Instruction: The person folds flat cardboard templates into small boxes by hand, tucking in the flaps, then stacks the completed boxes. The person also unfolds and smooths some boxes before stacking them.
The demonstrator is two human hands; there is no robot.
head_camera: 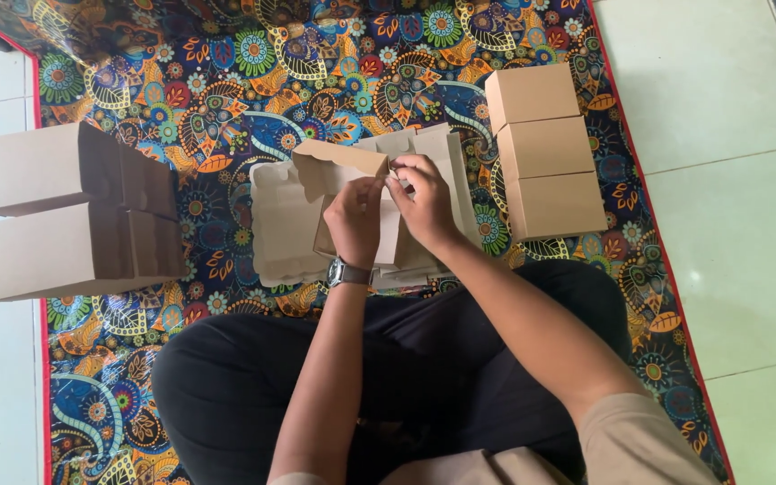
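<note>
- Both hands meet over one half-folded cardboard box (343,175), held just above the stack of flat blanks (285,224) in front of the crossed legs, likely so each new blank is close by.
- Left hand (354,220), a watch (348,271) at its wrist, pinches a flap beside the box's open side.
- Right hand (424,202) grasps the same flap edge, fingertips touching the left's.
- Three finished boxes (545,148) sit in a row on the right of the patterned mat (226,81).
- Two larger boxes (74,211) lie on the left.
</note>
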